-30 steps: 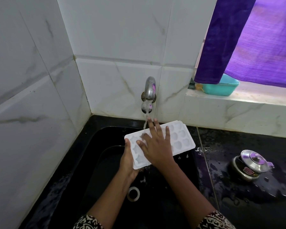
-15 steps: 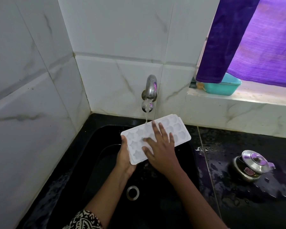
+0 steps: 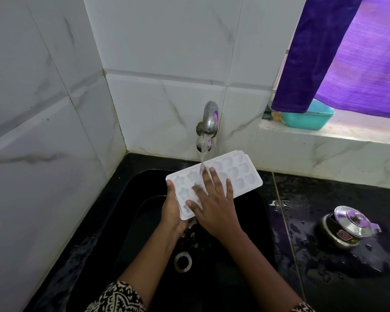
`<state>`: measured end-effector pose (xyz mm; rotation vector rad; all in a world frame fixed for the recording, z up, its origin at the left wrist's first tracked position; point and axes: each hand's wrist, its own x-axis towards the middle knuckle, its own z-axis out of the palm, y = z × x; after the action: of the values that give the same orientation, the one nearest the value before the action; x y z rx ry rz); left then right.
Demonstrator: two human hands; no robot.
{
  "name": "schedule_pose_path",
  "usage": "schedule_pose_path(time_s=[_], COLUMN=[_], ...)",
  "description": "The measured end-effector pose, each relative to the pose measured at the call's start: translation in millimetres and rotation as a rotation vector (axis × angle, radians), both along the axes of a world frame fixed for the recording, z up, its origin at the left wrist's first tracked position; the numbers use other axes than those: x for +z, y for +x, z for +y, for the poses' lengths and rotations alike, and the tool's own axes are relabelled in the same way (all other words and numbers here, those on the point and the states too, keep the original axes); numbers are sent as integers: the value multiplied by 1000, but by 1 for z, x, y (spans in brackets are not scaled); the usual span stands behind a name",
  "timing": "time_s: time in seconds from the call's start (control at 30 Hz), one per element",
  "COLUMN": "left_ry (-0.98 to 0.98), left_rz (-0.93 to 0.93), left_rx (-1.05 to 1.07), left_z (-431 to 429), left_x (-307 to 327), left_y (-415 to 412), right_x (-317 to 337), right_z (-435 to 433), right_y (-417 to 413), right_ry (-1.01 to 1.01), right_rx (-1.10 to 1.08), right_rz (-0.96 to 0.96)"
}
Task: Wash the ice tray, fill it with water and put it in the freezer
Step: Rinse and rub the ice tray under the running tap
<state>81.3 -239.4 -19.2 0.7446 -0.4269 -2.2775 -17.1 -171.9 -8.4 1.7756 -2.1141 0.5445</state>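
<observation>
- Right grip (image 3: 214, 206) has spread wider and lies flat, released, rubbing the ice tray (image 3: 241, 174) mid-frame under the running tap (image 3: 209, 118).
- Left grip (image 3: 172, 210) grasps its near end.
- Washing looks under way; filling and freezing remain.

Your left hand (image 3: 172, 212) grips near end of white plastic ice tray (image 3: 241, 174), thumb up along its edge, fingers hidden beneath. Your right hand (image 3: 214, 203) lies flat on tray top, fingers straight, spread. Both forearms reach forward from black-and-white patterned sleeves (image 3: 119, 298).
</observation>
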Motion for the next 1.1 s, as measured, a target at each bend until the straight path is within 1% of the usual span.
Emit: schedule_pose_path(time_s=[0.1, 0.2, 0.33, 0.47, 0.57, 0.6, 0.67, 0.77, 0.93, 1.0, 1.1], left_ry=[-9, 1, -7, -22, 4, 17, 47, -24, 11, -17, -22], left_rz=[-23, -3, -42, -55, -69, -55, -47, -92, -96, -99, -90], left_rx=[-3, -12, 20, 24, 70, 63, 44, 78, 83, 92, 109], left_z=[2, 5, 0, 2, -1, -1, 1, -1, -3, -1, -4], left_x=[2, 5, 2, -1, 0, -1, 1, 0, -3, -2, -3], left_y=[-1, -6, -4, -7, -6, -5, -6, -9, -5, -7, -5], right_x=[0, 2, 0, 3, 1, 2, 3, 0, 0, 2, 5], right_z=[2, -2, -1, -5, -5, -4, -4, -5, -3, -5, -5], right_y=[-11, -5, -8, -1, -3, -8, -9, 5, -8, 0, 1], right_ry=[12, 1, 44, 2, 53, 51, 12, -14, 2, 8, 99], right_rx=[-1, -33, 11, -37, 8, 14, -11, -27, -11, -30, 37], right_rz=[-65, -83, -132, -58, -91, -111, -92, -51, -54, -66, -124])
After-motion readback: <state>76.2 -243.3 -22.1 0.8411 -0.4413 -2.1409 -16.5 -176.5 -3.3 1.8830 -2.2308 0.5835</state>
